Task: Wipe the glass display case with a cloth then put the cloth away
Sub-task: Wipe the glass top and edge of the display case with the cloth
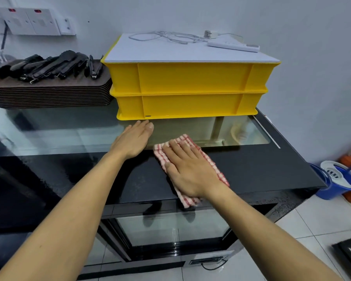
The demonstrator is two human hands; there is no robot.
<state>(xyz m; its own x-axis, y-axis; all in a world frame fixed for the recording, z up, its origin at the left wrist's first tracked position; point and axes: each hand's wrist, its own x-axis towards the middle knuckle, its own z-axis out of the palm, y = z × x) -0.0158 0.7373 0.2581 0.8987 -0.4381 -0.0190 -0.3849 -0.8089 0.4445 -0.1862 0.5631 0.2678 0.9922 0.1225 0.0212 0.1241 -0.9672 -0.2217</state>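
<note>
In the head view, the person stood over the black-framed glass display case (73,130), both bare forearms reaching forward across its top. The right hand (188,171) lay flat, fingers straight and together, pressing down on the red-and-white checked cloth (217,169); it gripped nothing, merely pinning the fabric under the palm. The cloth lay folded on the dark speckled border of the case top, its far corner just reaching onto the clear pane and its near end hanging a little over the front edge. The left hand (133,139) rested open, palm down, just beside the cloth, its fingertips close to the base of the two stacked yellow plastic crates (188,88), holding nothing and seemingly bracing the body. Behind the left hand sat a stack of brown trays (49,96) carrying black tongs (49,66), and a white cable and power strip (231,44) lay on the crates' lid. A blue mop bucket (336,179) stood on the tiled floor to the right.

The wiping step appeared to be in hand, with the cloth working the right front part of the top. The next move probably called for sweeping the cloth on across the pane, keeping flat pressure and steering clear of the crates; putting the cloth away was not yet due.
</note>
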